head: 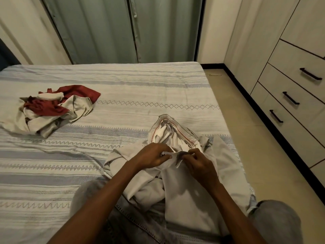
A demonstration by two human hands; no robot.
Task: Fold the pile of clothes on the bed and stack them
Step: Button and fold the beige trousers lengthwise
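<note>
On the bed (123,81), both hands (153,156) pinching garment (184,191)

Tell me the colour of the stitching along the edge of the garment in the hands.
Red, on the pale beige garment; the head view shows it.

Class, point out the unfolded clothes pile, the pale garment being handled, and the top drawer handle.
clothes pile (52,110), head view, red cloth at its middle
pale garment (184,196), head view, flat lower panel
top drawer handle (310,74), head view, bar's middle
</note>
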